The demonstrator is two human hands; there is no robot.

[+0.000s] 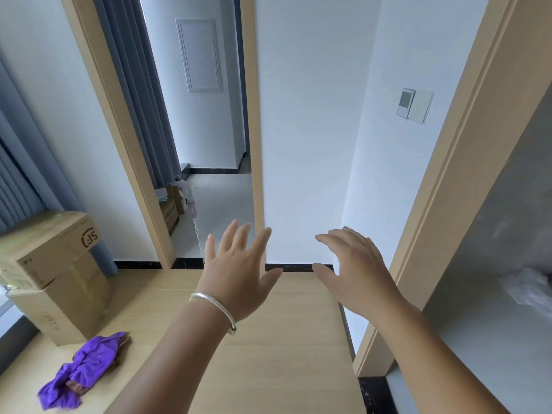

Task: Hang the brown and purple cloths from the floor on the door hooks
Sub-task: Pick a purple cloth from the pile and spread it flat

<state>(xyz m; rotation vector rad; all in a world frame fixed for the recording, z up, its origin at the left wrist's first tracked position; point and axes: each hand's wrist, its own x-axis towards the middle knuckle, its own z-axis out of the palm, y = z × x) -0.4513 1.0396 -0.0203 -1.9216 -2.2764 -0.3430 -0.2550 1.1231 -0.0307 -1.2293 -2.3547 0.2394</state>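
Note:
A purple cloth point(82, 369) lies crumpled on the wooden floor at the lower left. A brown cloth point(121, 349) lies under it, with only small edges showing. My left hand point(236, 270), a silver bangle on its wrist, is held out in front of me with the fingers spread and holds nothing. My right hand point(355, 270) is raised beside it, fingers relaxed and slightly bent, also holding nothing. Both hands are in the air, well to the right of the cloths. No door hooks are in view.
A stack of cardboard boxes point(56, 273) stands by grey curtains at the left, just behind the cloths. An open doorway point(209, 204) leads into a tiled room. A white wall with a light switch point(415, 106) faces me. A wooden door frame point(442, 189) rises at the right.

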